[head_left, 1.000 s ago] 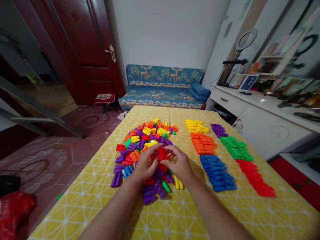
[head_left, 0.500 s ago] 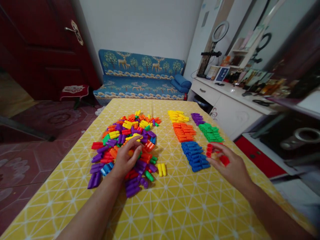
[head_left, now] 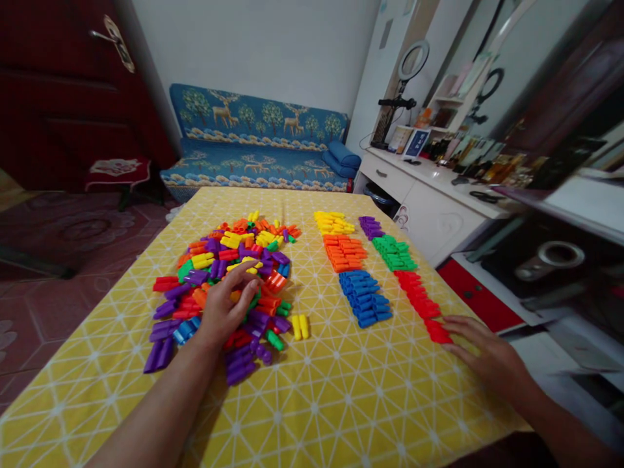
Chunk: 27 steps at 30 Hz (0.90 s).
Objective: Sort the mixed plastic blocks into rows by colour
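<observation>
My left hand [head_left: 225, 305] hovers over a mixed heap of plastic pieces [head_left: 219, 260], fingers apart, with nothing visibly held. My right hand [head_left: 482, 348] is at the near end of a row of red pieces [head_left: 414, 292], its parted fingertips beside the last red piece [head_left: 437, 331]. Left of that row lie blue pieces [head_left: 364, 299], orange pieces [head_left: 344, 253] and yellow pieces [head_left: 334, 223]. Beyond the red ones are green pieces [head_left: 394, 253] and purple pieces [head_left: 371, 227]. A yellow double piece [head_left: 300, 327] lies at the heap's right side.
The table has a yellow patterned cloth [head_left: 312, 409]. Behind it stands a blue sofa [head_left: 253, 166], with a red stool [head_left: 119, 172] to its left. A white dresser [head_left: 424, 198] and a dark speaker [head_left: 541, 257] stand at the right.
The red piece in my right hand now lies at the near end of the red row, and that hand has opened and moved nearer. The view has shifted rightward.
</observation>
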Tool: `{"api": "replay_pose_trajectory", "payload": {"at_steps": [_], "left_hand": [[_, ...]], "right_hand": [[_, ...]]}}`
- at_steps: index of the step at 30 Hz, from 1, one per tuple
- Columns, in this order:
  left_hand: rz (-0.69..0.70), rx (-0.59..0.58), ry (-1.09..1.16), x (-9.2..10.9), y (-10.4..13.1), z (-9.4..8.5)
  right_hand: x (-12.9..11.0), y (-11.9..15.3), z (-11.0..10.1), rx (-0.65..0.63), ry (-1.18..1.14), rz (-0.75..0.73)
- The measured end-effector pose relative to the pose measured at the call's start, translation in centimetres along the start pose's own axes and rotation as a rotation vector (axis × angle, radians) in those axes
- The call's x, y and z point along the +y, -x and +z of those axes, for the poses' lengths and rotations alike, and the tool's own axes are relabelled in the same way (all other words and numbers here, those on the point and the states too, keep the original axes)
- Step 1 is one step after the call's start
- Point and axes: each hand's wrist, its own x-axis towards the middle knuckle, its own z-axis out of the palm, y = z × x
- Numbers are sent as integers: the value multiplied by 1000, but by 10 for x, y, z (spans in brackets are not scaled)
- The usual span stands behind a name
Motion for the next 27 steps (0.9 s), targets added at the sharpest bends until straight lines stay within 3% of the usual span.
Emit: {"api": "replay_pose_trajectory", "payload": {"at_steps": [9,14,17,20,24,27], "left_hand": [[-23,-1,8,1,0,0],[-14,2,8,-2,1,0],[7,16,-1,-3,1,1],[32,81,-40,-4,-1,0],[39,187,-110,-7,-4,-2],[9,229,-115,-10,-5,-3]], "right_hand": [[-1,3,7,74,10,41],[-24,0,3,161,56,-8],[-64,-14,11,218,17,-94],[-127,-44,31,151,-130,-215],[-214,-103,72,10,-322,-374],[-256,-152,107,-65,-386,-328]]}}
